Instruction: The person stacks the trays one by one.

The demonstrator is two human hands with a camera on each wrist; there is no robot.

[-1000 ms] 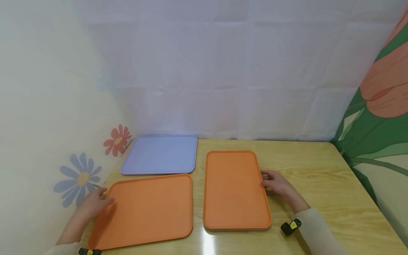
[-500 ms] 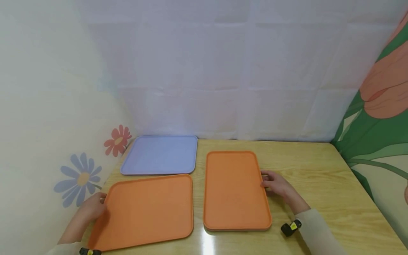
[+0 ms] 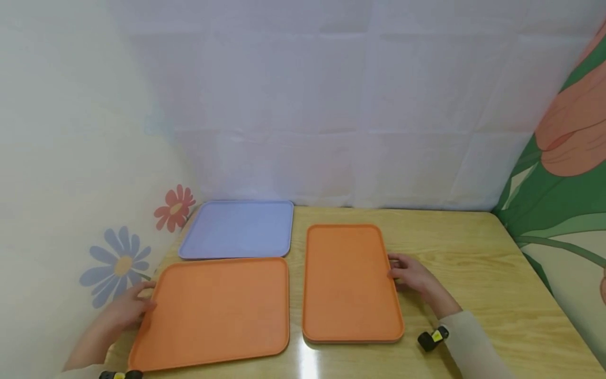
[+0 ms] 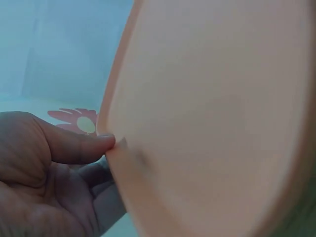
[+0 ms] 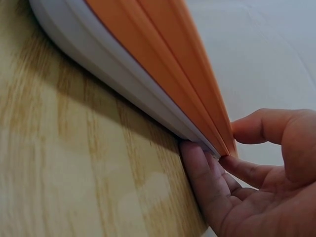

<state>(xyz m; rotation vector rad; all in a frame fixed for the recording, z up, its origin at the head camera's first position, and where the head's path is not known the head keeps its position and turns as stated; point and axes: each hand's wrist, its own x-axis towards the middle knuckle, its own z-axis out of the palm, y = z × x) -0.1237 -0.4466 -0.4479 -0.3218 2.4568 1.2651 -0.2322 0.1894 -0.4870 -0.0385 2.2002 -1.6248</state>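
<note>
Orange tray (image 3: 218, 316) sits at the left of the worktop (image 3: 473, 252), its rim pinched by the left hand (image 3: 127, 308); the right hand (image 3: 411, 272) pinches the edge of a stack (image 3: 350, 284), orange over a pale tray (image 5: 94, 54). Work looks part-done: the stack is formed, while the orange tray and blue tray (image 3: 239, 229) lie apart from it.

Showed no readable text, brand, number or sign in the head view or in either wrist view. On the right-wrist black device (image 3: 427, 342), displayed a small yellow patch (image 3: 436, 335), too tiny for making out any marking. On the left-wrist black device (image 3: 134, 375), cut off by the lower edge, displayed a second yellow patch (image 3: 119, 376), equally unreadable.
</note>
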